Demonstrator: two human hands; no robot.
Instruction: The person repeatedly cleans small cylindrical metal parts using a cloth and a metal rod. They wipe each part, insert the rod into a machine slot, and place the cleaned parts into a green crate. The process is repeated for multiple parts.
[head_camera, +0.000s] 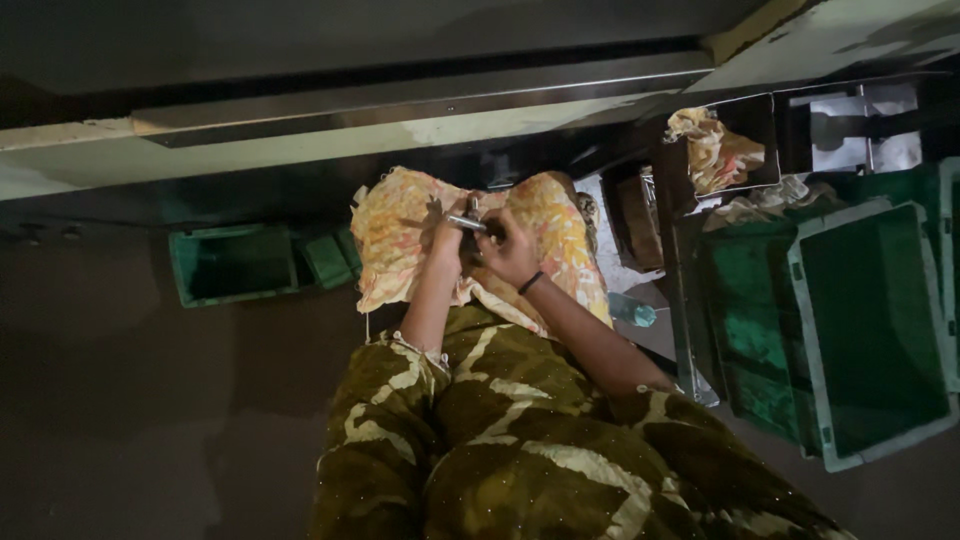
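**Both hands on a small metal part over a patterned cloth**

In the head view, we look down past olive sleeves with pale streaks to 2 hands meeting over an orange-and-yellow patterned cloth (405, 235) spread across the lap. The left hand (447, 238) is closed around one end of a small shiny metal part (466, 222), and the right hand (510, 250), with a dark band at the wrist, wraps the other end with curled fingers. The part sits between the 2 hands, just above the cloth, near the middle of the picture; we cannot tell its exact shape in the dim light.

To the left of the cloth, a small green crate (232, 262) stands on the dark floor. To the right, well apart from the hands, we see a large green crate (872, 330) with a pale rim, and a second green bin (750, 320) touching its left side. A clear plastic bottle (632, 312) lies just beside the right forearm. Above it, a metal box (745, 120) holds a crumpled yellowish rag (712, 150). A long pale beam (380, 115) runs across the top.
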